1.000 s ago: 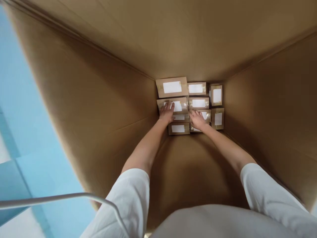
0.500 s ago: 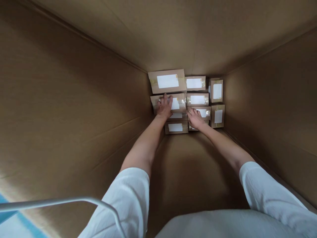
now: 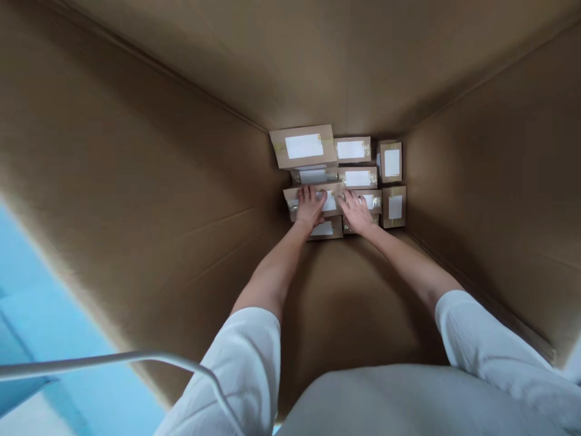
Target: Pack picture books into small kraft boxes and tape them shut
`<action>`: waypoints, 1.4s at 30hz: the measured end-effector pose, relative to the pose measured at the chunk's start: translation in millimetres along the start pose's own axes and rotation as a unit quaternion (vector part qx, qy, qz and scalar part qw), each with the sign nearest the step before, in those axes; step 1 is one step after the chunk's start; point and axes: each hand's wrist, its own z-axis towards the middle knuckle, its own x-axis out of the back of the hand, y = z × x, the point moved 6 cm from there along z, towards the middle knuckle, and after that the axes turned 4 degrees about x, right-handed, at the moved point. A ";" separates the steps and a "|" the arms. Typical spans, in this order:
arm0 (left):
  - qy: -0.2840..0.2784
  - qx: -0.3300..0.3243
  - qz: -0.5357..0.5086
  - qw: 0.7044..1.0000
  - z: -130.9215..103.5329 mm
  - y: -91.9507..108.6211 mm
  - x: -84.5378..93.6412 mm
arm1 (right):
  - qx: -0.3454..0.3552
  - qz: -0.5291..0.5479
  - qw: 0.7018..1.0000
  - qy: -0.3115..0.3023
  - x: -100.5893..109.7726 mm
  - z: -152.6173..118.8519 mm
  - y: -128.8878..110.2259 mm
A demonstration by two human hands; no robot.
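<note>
Deep inside a large cardboard carton, my left hand (image 3: pixel 310 207) grips a small taped cardboard box (image 3: pixel 333 200) with a white label, its fingers over the top. At the right end of this box, my right hand (image 3: pixel 357 213) presses its bent fingers, partly covering a labelled box (image 3: pixel 374 202) in the middle column. The gripped box sits higher than its neighbours and overlaps the nearest left box (image 3: pixel 327 229). Just beyond it, a lower labelled box (image 3: pixel 313 175) shows. A raised box (image 3: pixel 303 146) stands at the far left. The undersides of my fingers are hidden.
Two boxes stand in the right column, a far one (image 3: pixel 391 162) and a near one (image 3: pixel 394 207). Tall carton walls (image 3: pixel 181 181) rise on the sides. A white cable (image 3: pixel 158 357) crosses the lower left, over a blue surface (image 3: pixel 82 339) outside.
My left hand has brought the small box back toward me and slightly right, uncovering the lower box behind it. My right hand stays at its right end. The view has shifted slightly.
</note>
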 end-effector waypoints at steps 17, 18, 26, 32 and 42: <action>0.042 -0.174 0.084 0.980 -150.8 125.4 157.8 | -0.022 -0.027 0.997 0.069 132.4 -145.3 -42.3; 0.049 -0.183 0.088 0.978 -161.4 130.6 171.8 | -0.025 -0.022 0.995 0.089 145.8 -158.3 -47.6; 0.087 -0.289 0.161 0.940 -236.1 165.6 274.9 | -0.052 0.014 0.975 0.213 225.0 -260.7 -83.1; 0.106 -0.363 0.237 0.895 -267.4 216.5 319.4 | -0.093 0.010 0.957 0.275 255.8 -338.1 -88.8; 0.193 -0.530 0.225 0.795 -306.6 384.0 352.3 | -0.179 -0.023 0.908 0.377 285.7 -500.7 -40.9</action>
